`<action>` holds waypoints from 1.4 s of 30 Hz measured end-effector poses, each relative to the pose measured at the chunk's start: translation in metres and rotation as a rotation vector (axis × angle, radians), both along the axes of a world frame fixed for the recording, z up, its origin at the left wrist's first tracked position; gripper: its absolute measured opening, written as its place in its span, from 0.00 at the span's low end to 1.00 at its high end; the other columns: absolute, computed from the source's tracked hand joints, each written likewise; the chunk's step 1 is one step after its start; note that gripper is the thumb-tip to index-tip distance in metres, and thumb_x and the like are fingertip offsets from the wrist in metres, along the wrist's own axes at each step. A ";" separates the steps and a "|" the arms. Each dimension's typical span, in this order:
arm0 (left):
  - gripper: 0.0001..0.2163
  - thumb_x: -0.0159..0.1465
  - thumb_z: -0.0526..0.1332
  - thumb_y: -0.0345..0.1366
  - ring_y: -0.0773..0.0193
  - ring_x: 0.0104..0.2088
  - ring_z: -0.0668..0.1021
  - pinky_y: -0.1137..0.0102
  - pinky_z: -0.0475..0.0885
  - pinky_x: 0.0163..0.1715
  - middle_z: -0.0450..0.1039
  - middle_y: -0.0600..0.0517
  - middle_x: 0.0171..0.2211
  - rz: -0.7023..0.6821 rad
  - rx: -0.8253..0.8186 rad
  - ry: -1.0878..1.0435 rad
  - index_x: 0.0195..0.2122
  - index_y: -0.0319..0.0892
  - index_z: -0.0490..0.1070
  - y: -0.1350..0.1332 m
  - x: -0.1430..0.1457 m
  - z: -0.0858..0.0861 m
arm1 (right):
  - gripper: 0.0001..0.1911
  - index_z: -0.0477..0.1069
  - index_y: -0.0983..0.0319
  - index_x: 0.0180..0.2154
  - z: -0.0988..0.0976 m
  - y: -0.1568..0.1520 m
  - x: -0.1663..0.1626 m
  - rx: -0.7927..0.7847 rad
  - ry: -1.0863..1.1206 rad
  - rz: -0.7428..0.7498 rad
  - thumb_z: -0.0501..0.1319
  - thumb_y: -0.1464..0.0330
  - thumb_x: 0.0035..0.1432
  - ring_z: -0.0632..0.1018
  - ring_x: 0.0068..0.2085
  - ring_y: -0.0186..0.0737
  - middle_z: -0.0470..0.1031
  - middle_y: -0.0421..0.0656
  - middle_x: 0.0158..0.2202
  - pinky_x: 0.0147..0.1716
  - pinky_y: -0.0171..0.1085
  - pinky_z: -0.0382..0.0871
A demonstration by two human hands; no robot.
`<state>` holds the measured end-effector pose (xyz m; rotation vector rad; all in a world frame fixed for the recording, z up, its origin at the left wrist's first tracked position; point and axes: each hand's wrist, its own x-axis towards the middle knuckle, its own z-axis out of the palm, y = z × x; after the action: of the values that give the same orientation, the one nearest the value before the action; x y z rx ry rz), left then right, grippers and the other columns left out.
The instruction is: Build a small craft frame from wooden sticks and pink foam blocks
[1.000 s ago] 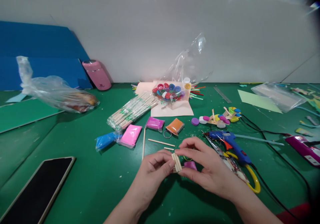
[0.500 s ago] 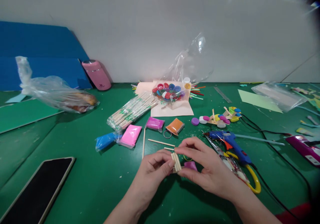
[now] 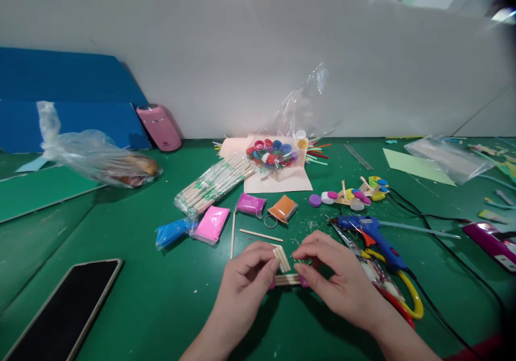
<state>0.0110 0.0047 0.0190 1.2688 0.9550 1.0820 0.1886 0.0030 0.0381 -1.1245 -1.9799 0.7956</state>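
My left hand pinches a small bundle of short wooden sticks between thumb and fingers. The sticks lie side by side, tilted. Just right of them is my right hand, its thumb and forefinger a little apart with nothing visible between them. Below the bundle, a row of wooden sticks shows with purple-pink pieces at both ends, partly covered by my hands. Beyond my hands, one loose stick lies crosswise, and another thin stick points away from me. A metal ring lies near them.
Bagged clay in blue, pink, purple and orange lies ahead. To the right are a blue glue gun, its cable, and yellow-handled scissors. A phone lies at left. Packed sticks and bottle caps sit farther back.
My right hand has drawn away from the stick bundle and its fingertips have left it. The row of sticks with purple-pink ends now shows more. The view has tilted up slightly.
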 end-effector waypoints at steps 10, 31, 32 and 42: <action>0.09 0.58 0.55 0.24 0.66 0.33 0.74 0.73 0.70 0.32 0.69 0.49 0.32 0.046 0.430 0.323 0.35 0.40 0.72 -0.005 0.004 0.004 | 0.07 0.70 0.61 0.36 -0.001 -0.002 -0.004 0.028 0.024 -0.010 0.56 0.74 0.55 0.71 0.33 0.34 0.68 0.42 0.32 0.31 0.32 0.66; 0.10 0.57 0.55 0.22 0.64 0.31 0.73 0.71 0.70 0.31 0.71 0.47 0.31 0.031 0.746 0.545 0.38 0.38 0.70 -0.002 0.004 0.000 | 0.07 0.72 0.62 0.34 -0.006 -0.004 0.000 0.145 0.004 -0.026 0.56 0.75 0.55 0.72 0.32 0.34 0.70 0.42 0.30 0.31 0.32 0.66; 0.10 0.57 0.55 0.22 0.64 0.31 0.72 0.71 0.70 0.31 0.71 0.47 0.31 0.031 0.748 0.546 0.38 0.38 0.70 -0.003 0.004 -0.001 | 0.07 0.72 0.62 0.34 -0.006 -0.004 0.000 0.146 0.006 -0.026 0.56 0.75 0.55 0.72 0.32 0.34 0.70 0.42 0.30 0.31 0.32 0.66; 0.11 0.57 0.55 0.22 0.64 0.31 0.73 0.70 0.70 0.30 0.71 0.47 0.31 0.040 0.754 0.538 0.38 0.38 0.70 -0.002 0.004 -0.002 | 0.08 0.72 0.60 0.35 -0.008 -0.003 -0.001 0.147 0.016 -0.030 0.55 0.74 0.56 0.72 0.31 0.35 0.70 0.42 0.30 0.30 0.33 0.67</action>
<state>0.0148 0.0027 0.0173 2.2477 0.9932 1.2055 0.1873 -0.0002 0.0302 -1.0561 -1.9695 0.6311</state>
